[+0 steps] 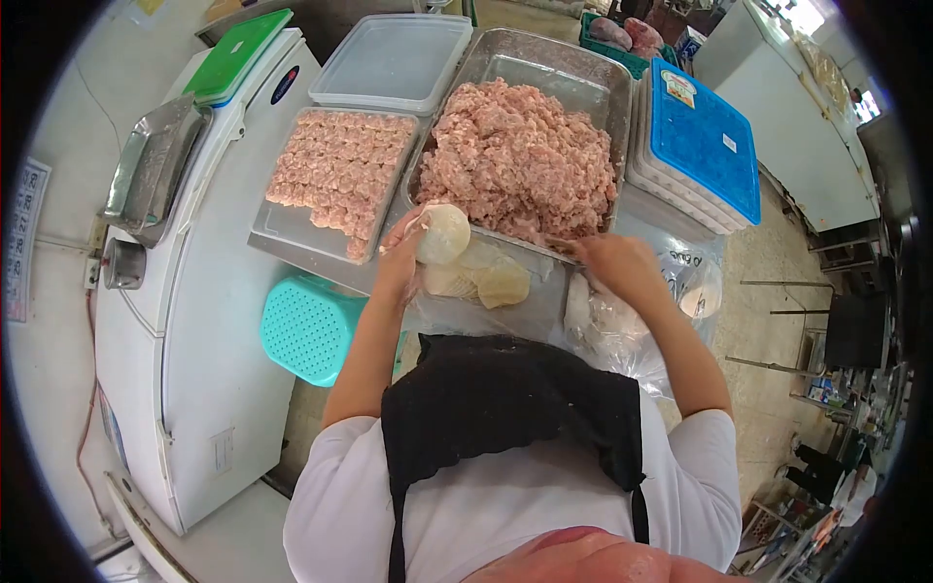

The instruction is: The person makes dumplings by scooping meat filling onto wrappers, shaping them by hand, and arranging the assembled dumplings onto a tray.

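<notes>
My left hand (400, 245) is closed on a round, pale dumpling wrapper (447, 234), just outside the near left corner of the meat tray. Below it, a pile of similar wrappers (501, 282) lies on the table. The fingers of my right hand (614, 258) are closed at the near right edge of the deep metal tray (625, 92); whatever they grip is hidden against the meat. A large mound of pink minced meat (520, 155) fills much of this tray. To its left, a plastic tray (292, 228) carries rows of filled dumplings (340, 165).
A translucent lid (394, 60) lies behind the dumpling tray. Stacked containers with a blue lid (705, 136) stand on the right. A clear plastic bag (622, 325) rests under my right forearm. A turquoise stool (309, 328) and a white freezer (209, 321) are at left.
</notes>
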`<action>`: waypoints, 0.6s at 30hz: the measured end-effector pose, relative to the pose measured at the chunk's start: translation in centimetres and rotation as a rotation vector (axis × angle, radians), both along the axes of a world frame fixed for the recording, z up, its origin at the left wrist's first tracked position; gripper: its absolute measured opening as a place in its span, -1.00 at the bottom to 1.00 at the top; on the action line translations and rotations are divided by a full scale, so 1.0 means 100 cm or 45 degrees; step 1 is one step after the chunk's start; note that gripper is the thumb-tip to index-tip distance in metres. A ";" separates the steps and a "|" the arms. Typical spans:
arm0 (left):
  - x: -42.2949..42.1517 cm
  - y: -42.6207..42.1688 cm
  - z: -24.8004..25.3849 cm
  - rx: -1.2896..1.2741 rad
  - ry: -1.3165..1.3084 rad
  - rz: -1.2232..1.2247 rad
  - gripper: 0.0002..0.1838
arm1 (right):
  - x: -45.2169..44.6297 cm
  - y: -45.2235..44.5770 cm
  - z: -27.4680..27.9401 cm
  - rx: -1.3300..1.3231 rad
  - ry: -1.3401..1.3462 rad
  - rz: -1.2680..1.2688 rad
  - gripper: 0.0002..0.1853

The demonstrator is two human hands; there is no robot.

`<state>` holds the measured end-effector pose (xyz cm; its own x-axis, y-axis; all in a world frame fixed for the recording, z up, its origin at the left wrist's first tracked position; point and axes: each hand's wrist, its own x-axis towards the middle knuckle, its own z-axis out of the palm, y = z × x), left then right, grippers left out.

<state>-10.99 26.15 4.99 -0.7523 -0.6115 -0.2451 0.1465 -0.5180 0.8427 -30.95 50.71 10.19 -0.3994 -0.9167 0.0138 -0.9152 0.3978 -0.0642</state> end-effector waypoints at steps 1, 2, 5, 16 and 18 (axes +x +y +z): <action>-0.001 -0.003 0.004 0.012 -0.008 0.006 -0.64 | -0.003 0.002 0.011 0.019 0.002 -0.022 -0.73; -0.001 -0.005 0.008 0.026 -0.018 0.012 -0.64 | -0.005 -0.001 0.023 0.035 0.043 -0.066 -0.75; -0.005 -0.019 -0.004 0.093 0.021 -0.008 -0.64 | -0.005 -0.017 0.036 0.107 0.145 -0.155 -0.78; -0.001 -0.071 0.000 0.033 0.190 -0.201 -0.69 | 0.002 -0.042 0.046 0.289 0.292 -0.188 -0.70; -0.001 -0.077 0.007 0.044 0.185 -0.202 -0.70 | 0.003 -0.050 0.006 0.202 0.306 -0.180 -0.66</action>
